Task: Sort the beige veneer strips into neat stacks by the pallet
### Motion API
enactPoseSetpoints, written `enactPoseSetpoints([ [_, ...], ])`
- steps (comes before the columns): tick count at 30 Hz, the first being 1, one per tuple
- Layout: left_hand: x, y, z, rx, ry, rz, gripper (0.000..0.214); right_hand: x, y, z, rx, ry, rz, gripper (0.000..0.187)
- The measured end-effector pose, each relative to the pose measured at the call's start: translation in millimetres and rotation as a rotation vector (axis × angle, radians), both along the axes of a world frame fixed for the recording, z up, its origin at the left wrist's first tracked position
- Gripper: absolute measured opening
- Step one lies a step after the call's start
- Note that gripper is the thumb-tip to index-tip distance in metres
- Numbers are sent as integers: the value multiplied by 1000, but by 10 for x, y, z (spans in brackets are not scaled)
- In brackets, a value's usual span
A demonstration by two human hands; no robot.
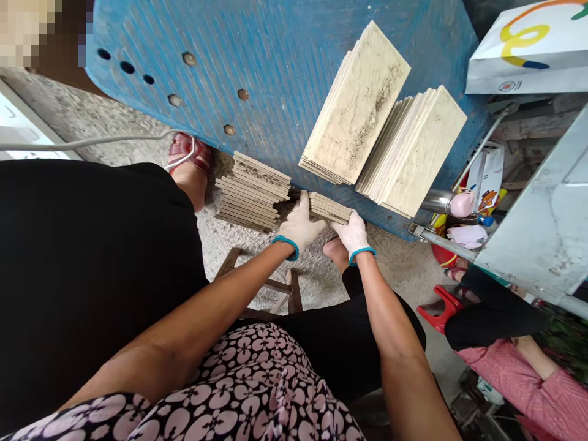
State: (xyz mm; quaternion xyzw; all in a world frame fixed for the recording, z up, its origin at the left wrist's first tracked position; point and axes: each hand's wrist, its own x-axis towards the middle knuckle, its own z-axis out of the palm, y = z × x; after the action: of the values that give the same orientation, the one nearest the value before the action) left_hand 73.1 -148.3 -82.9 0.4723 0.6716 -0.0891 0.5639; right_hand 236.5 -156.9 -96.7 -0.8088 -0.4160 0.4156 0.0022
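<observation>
My left hand [301,226], in a white knit glove with a blue cuff, presses on the left end of a small stack of beige tiles [329,207]. Gripping the right end of that stack is my right hand [353,234], gloved the same way. The stack is held level between them at the near edge of the blue table [202,37]. To the left, below the table edge, sits a layered pile of tiles [252,193] with uneven ends. On the tabletop beyond lie a larger tile stack [358,104] and a leaning row of tiles [413,153].
A metal flask with a pink lid [459,202] stands right of the tiles. A white printed box [528,55] is at the far right. Below are a wooden stool [294,291] and a red stool [441,309], with another person [514,361] seated at right. A cable [92,142] runs at left.
</observation>
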Motion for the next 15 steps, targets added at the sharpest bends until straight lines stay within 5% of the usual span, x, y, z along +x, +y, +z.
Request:
enactPoseSetpoints([
  [15,-123,-207,-246,-124,76,56,84,161,-15,-68,-103,-12,-73,48],
])
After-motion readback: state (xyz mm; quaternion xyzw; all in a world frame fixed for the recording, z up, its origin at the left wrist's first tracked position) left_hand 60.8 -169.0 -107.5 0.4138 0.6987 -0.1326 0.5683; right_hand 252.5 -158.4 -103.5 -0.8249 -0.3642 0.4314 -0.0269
